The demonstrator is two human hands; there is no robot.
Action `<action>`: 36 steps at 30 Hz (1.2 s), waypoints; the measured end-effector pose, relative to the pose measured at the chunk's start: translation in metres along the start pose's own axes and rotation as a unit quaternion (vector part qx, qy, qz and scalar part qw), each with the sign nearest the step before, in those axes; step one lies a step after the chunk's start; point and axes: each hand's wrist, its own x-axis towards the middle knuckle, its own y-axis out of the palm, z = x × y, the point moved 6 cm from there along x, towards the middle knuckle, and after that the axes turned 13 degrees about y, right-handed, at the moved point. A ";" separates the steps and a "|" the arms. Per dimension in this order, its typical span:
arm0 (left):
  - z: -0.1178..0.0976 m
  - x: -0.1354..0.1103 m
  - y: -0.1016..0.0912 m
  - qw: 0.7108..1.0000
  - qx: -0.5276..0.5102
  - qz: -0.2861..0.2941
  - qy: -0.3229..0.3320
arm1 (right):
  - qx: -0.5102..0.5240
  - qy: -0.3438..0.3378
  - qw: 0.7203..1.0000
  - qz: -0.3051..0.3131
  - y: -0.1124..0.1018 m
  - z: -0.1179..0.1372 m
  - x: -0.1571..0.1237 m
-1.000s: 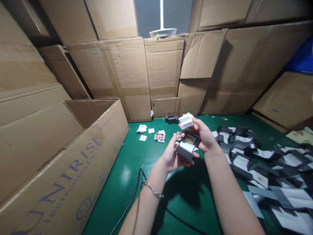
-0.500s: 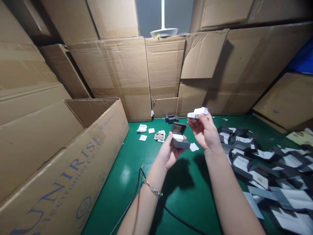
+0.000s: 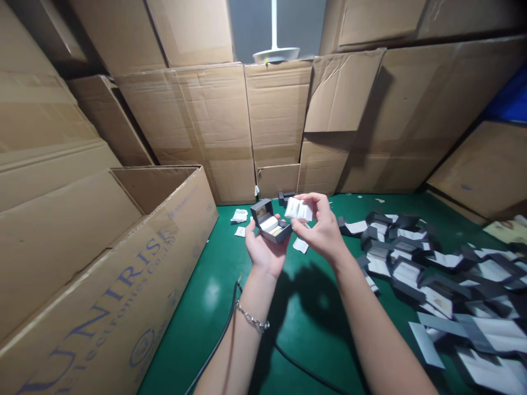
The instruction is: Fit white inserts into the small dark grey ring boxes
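A small dark grey jewellery box (image 3: 281, 236) rests in my left hand (image 3: 267, 258), its hinged lid standing up and a white lining showing inside. The fingers of this hand are wrapped round the box from below and the side. My right hand (image 3: 327, 233) pinches a white padded insert (image 3: 299, 209) with a fold or slot down its middle. It is close beside the box, to the right and slightly above the opening. A white slip of paper (image 3: 300, 245) lies on the green table (image 3: 214, 307) beneath the right hand.
Many open dark grey boxes with white linings (image 3: 409, 269) spread over the table's right side. A large open carton (image 3: 173, 258) stands at left. Stacked cardboard (image 3: 280, 120) walls off the back. A black cable (image 3: 222, 334) crosses the front; white scraps (image 3: 239, 215) lie behind.
My left hand has brought the box left and turned it, so its inside shows more. My right hand has come left and down with the white insert, nearer the box.
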 end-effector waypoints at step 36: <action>-0.011 -0.003 0.011 0.991 0.102 0.071 -0.040 | -0.080 0.036 0.995 0.047 -0.007 -0.009 0.006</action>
